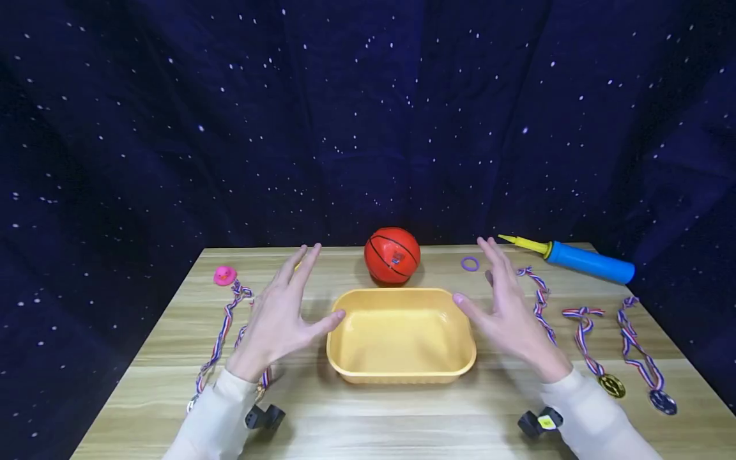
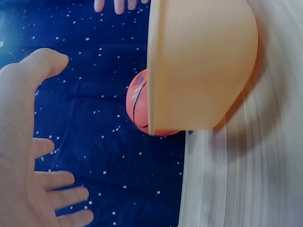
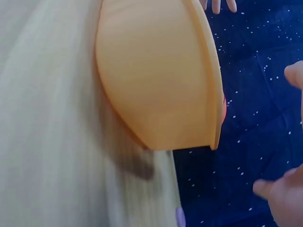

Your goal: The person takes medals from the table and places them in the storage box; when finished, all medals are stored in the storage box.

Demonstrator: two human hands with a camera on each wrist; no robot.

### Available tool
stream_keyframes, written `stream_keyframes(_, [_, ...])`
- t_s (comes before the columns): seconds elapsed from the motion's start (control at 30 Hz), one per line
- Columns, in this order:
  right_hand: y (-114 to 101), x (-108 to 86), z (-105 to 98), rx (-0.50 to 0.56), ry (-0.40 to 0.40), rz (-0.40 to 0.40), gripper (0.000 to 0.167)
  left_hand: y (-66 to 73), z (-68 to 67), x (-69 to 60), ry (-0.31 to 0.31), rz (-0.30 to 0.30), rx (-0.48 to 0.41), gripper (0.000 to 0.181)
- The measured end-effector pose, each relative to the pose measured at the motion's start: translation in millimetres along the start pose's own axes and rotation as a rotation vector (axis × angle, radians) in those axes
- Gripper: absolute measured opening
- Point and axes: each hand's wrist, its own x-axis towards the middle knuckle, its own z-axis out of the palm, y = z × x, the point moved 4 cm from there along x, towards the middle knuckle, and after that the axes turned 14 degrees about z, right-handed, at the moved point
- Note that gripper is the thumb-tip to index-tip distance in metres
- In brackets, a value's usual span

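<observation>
Backdrop: a dark blue cloth speckled with white stars [image 1: 368, 128] hangs beyond the far edge; a ball rolling that far could drop between it and the table.
Table: pale wood-grain top [image 1: 368, 421]; it looks smooth, so a knock would probably send light things sliding.
Basin: a yellow, round-cornered plastic basin [image 1: 402, 375] sits upright at the middle of the table, between the hands. If one palm met it before the other, it would likely skid sideways or tip.
Left hand: the left hand [image 1: 278, 326] hovers by the basin's left end, thumb stretched away from the fingers, holding nothing.
Right hand: the right hand [image 1: 512, 313] mirrors it at the right end, thumb and fingers well apart, also without contact — a low sweep to the right could snag a ribbon.
Pump: a blue cylindrical pump with a yellow nozzle [image 1: 592, 262] lies far right; its round barrel might roll if bumped.
Ball: a red ball with black seams [image 1: 392, 255] rests just beyond the far rim — a forward push on the basin would risk setting it rolling.
Medals: a gold-coloured round medal on a striped ribbon [image 1: 612, 385] and a silver-coloured one [image 1: 664, 402] lie right; loose ribbons could tangle.
Duck: a pink toy duck [image 1: 225, 276], far left.
Ring: a thin purple ring [image 1: 469, 263], far right of the ball, easily brushed by fingertips.
</observation>
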Motion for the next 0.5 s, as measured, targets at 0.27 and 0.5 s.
stream_keyframes(0.27, [22,-18.2,-4,0.335,-0.137,0.014,0.098,-8.7,-16.5,-29.5,0.08,0.1,-0.151,0.095])
stream_keyframes(0.5, [37,-40.8,3,0.473,-0.209,0.074,0.093,-20.1,-22.8,-67.1,0.082,0.133,-0.258,0.087])
